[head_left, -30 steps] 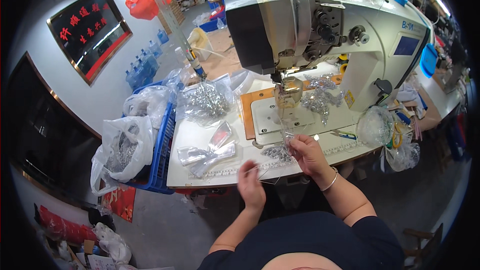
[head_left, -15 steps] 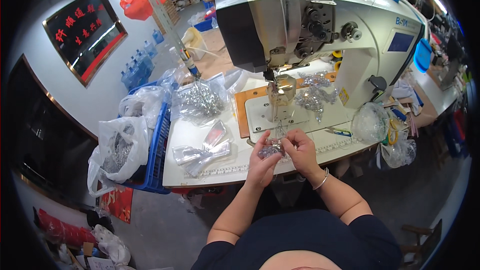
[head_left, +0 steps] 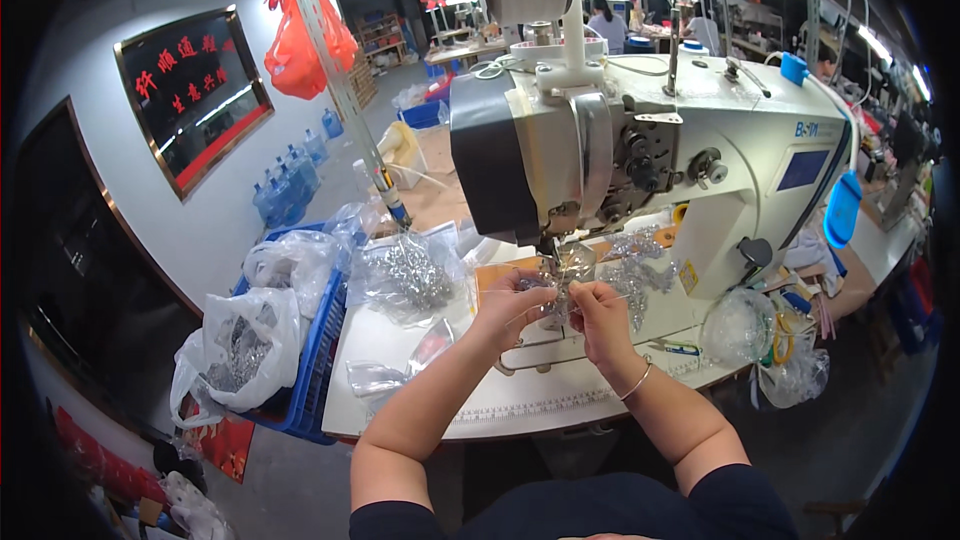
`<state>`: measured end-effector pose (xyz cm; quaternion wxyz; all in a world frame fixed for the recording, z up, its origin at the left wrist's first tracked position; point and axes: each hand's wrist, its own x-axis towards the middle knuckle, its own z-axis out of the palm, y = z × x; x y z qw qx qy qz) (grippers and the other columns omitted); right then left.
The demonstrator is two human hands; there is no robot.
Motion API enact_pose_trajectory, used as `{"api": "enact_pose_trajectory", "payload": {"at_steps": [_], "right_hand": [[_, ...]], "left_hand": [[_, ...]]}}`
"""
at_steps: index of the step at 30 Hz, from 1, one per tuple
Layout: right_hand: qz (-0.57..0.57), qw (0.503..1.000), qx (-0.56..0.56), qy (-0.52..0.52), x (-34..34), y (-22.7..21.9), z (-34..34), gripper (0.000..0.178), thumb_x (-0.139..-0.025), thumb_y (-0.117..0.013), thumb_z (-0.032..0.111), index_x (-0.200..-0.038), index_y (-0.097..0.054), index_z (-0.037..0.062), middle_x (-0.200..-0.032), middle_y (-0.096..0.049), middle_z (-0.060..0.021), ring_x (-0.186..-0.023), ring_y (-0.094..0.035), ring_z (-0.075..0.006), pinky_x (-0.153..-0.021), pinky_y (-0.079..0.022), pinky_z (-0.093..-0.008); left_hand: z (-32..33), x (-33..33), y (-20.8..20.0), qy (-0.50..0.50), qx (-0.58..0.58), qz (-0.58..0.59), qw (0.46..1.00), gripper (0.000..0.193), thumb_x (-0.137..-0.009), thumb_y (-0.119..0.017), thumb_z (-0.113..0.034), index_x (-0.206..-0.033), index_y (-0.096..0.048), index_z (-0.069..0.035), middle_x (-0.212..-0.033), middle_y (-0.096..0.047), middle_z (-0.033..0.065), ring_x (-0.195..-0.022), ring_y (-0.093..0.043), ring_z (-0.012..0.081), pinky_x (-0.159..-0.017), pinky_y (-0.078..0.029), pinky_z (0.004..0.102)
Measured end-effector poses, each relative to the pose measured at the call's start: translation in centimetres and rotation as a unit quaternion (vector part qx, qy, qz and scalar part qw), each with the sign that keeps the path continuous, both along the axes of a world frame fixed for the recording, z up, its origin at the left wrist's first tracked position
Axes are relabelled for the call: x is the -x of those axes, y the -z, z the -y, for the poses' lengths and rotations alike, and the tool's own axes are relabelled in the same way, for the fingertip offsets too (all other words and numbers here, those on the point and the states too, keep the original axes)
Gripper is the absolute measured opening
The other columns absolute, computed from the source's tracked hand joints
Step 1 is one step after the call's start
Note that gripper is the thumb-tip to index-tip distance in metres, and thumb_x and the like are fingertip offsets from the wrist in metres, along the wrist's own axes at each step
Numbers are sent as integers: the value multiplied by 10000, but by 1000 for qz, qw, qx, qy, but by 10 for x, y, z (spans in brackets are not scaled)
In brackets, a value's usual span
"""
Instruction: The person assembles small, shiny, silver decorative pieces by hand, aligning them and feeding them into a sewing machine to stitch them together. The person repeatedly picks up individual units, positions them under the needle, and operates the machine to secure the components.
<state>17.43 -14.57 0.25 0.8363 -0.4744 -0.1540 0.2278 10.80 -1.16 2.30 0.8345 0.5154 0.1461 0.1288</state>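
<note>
Just below the needle area of the white sewing machine [head_left: 625, 130], both my hands are close together. Between them is a small shiny silvery piece [head_left: 556, 312], largely covered by fingers; its exact kind is hard to make out. My left hand [head_left: 508, 308] is closed on its left side. The fingers of my right hand [head_left: 601, 320] pinch it from the right. Fine pale threads stretch out by the fingers. Right of the needle, several glittery silver pieces [head_left: 632, 280] lie in a heap on the machine bed.
Left on the white table [head_left: 520, 415] are a clear bag of silver pieces [head_left: 410, 275] and folded silvery material [head_left: 400, 365]. A blue crate [head_left: 322, 355] with plastic bags stands beside it. Small thread snips [head_left: 675, 347] and a stuffed clear bag [head_left: 740, 328] lie at right.
Both hands have moved forward from the table's front edge to the needle area, bringing the silvery piece with them. The head view has tilted up, showing more of the workshop behind.
</note>
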Motion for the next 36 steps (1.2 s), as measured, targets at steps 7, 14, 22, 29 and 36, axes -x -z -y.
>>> {"api": "enact_pose_trajectory", "payload": {"at_steps": [7,14,22,29,36], "right_hand": [[327,916,172,157,-32,-6,-7,194,-758,-665,133,-670,-526,31,-687,-525,-36,-608,-489,-141,-552,-396,-298],[483,800,215,282,-40,-6,-19,207,-725,-623,184,-686,-469,52,-894,-436,-106,-900,-376,-265,-801,-312,-386],[444,833,188,271,-49,7,-32,195,-724,-605,214,-730,-509,45,-954,-378,-124,-922,-350,-270,-823,-298,-387],[344,893,174,232,-46,1,-32,150,-699,-592,173,-733,-514,49,-958,-378,-119,-935,-356,-265,-859,-292,-381],[342,893,179,234,-47,1,-36,148,-710,-594,163,-725,-511,42,-946,-399,-120,-945,-361,-273,-882,-290,-380]], "left_hand": [[-19,-21,-23,30,-28,-51,998,190,-755,-664,3,-926,-590,-31,-852,-637,91,-804,-632,186,-714,-530,332],[-20,-23,-30,20,-36,-53,998,215,-756,-639,18,-963,-605,-31,-898,-640,62,-840,-623,170,-749,-514,320],[-29,-25,-29,48,-64,-13,997,323,-762,-604,39,-1078,-597,-26,-988,-633,55,-908,-607,156,-793,-502,315],[-30,-23,-35,40,-33,-3,999,318,-751,-571,63,-1066,-589,27,-1026,-625,122,-942,-614,209,-849,-500,349],[-33,-24,-33,34,-29,14,999,273,-749,-572,78,-1016,-599,29,-979,-635,118,-917,-622,220,-833,-507,352]]}}
